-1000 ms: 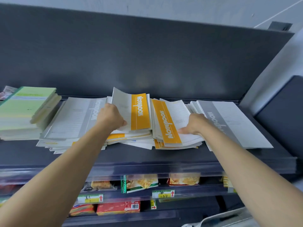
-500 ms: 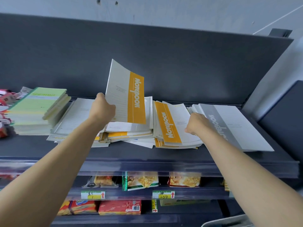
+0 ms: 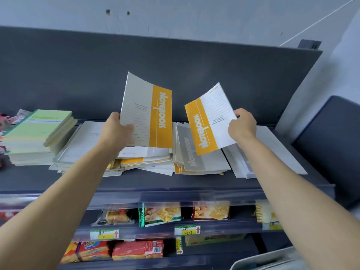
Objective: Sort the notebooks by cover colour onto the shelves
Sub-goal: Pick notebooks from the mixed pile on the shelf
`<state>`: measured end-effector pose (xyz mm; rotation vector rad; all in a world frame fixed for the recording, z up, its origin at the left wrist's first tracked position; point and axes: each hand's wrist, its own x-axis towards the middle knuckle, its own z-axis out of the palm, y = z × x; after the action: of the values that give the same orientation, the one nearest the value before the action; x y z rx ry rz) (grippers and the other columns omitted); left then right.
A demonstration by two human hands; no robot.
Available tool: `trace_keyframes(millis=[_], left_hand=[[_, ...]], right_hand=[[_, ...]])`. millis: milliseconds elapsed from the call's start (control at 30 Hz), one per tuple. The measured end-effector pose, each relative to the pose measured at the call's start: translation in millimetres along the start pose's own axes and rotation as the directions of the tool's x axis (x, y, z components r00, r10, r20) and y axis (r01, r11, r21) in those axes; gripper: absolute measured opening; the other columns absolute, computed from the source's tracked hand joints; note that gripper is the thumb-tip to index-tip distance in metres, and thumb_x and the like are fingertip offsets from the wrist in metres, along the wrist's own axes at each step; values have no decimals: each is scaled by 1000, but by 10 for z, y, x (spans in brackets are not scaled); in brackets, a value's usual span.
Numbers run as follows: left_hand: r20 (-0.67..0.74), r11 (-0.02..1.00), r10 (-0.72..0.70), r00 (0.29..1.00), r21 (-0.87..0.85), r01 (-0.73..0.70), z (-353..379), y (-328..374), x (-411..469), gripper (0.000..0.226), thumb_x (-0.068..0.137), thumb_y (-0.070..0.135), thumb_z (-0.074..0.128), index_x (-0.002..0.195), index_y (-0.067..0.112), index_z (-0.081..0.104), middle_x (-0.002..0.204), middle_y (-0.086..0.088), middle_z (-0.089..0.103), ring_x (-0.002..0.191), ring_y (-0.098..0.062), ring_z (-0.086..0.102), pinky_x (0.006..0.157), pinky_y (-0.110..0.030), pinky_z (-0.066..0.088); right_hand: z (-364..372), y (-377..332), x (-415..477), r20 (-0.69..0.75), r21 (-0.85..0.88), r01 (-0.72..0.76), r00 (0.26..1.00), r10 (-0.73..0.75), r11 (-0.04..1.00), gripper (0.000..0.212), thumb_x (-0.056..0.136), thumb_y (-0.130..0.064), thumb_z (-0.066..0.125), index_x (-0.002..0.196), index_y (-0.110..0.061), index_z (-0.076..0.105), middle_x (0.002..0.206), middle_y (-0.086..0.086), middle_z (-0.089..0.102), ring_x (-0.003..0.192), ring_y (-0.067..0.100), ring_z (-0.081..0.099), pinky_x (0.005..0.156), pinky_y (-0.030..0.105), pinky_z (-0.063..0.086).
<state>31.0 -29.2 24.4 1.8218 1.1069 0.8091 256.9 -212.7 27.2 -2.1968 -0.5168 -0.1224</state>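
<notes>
Two orange-striped notebooks are up in the air at the centre of the frame, one in each hand. The left hand (image 3: pixel 115 131) pinches the left notebook (image 3: pixel 148 112) at its lower left corner. The right hand (image 3: pixel 242 125) grips the right notebook (image 3: pixel 210 117) by its right edge. Both notebooks hang clear above the top shelf (image 3: pixel 155 182), in front of its dark back panel.

Below them lie the unsorted piles. A mixed pile (image 3: pixel 136 162) of orange and pale covers sits under the left notebook, a grey-striped pile (image 3: pixel 196 154) lies at centre right, and a pale stack (image 3: pixel 272 152) lies further right. A green stack (image 3: pixel 39 129) sits at the left edge of the frame (its visible covers all one colour). Snack packets (image 3: pixel 161 213) fill the lower shelves.

These are thin, soft-covered books, so I judge them light and floppy; the right one already curves away from its held edge. The covers look smooth and could slide between fingers. A hold near the stiffer striped spine, or a flat hand beneath, would likely keep each from bending as it goes onto a matching pile.
</notes>
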Motion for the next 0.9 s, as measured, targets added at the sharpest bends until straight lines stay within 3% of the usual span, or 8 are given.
trace_keyframes(millis=[200,333,433,500,600,700,800,900], left_hand=[[83,986,87,993,-150,-74,147,111,-21,10,92,11,50,100,8,45,92,-1,52,83,-22,52,56,-29,48],[157,963,205,966,-210,-170,266,196,-66,8,93,11,50,98,10,44,83,7,48,72,-11,46,53,-23,38],[246,940,285,926,-262,-219,287,239,-123,8,93,9,49,100,10,44,87,4,49,77,-14,46,52,-23,38],[308,926,332,891,-288,-245,279,244,-175,8,94,8,49,100,10,44,90,2,50,82,-17,46,52,-23,38],[425,903,403,810,-329,-276,301,242,-335,8,94,10,50,99,10,44,83,7,48,81,-16,47,55,-24,37],[547,887,452,705,-357,-292,386,270,-677,8,95,12,50,102,12,45,85,7,51,76,-13,49,57,-25,38],[645,865,500,579,-412,-287,500,362,-1193,18,95,13,51,114,12,49,100,0,56,87,-19,52,68,-28,40],[729,840,542,418,-468,-274,596,459,-1813,19,96,16,52,114,11,49,103,-4,57,79,-18,51,59,-30,44]], right_hand=[[-369,37,-182,-153,61,17,988,-7,998,28,90,4,35,105,-7,56,100,0,55,85,18,51,65,28,40],[-660,75,-477,-264,84,6,964,16,996,28,91,2,36,107,-9,55,101,-3,56,89,16,52,62,18,39],[-832,100,-791,-371,86,-40,926,69,995,29,91,2,36,109,-9,56,103,-1,58,90,15,53,68,21,41],[-935,123,-1065,-455,72,-74,885,99,995,29,90,4,36,108,-7,57,101,-1,58,89,15,53,59,15,37],[-1103,178,-1586,-572,23,-181,804,161,983,30,89,4,37,106,-9,57,99,-3,55,85,15,50,52,15,32],[-1295,277,-2191,-662,-4,-300,715,222,954,29,86,3,38,103,-9,57,99,0,58,89,21,54,64,22,34],[-1602,374,-2878,-733,-2,-415,619,281,910,27,88,2,39,107,-7,56,99,6,59,89,24,55,68,27,38],[-1965,392,-3614,-806,7,-497,511,300,868,29,88,2,38,107,-8,57,96,4,58,87,23,54,73,32,43]])
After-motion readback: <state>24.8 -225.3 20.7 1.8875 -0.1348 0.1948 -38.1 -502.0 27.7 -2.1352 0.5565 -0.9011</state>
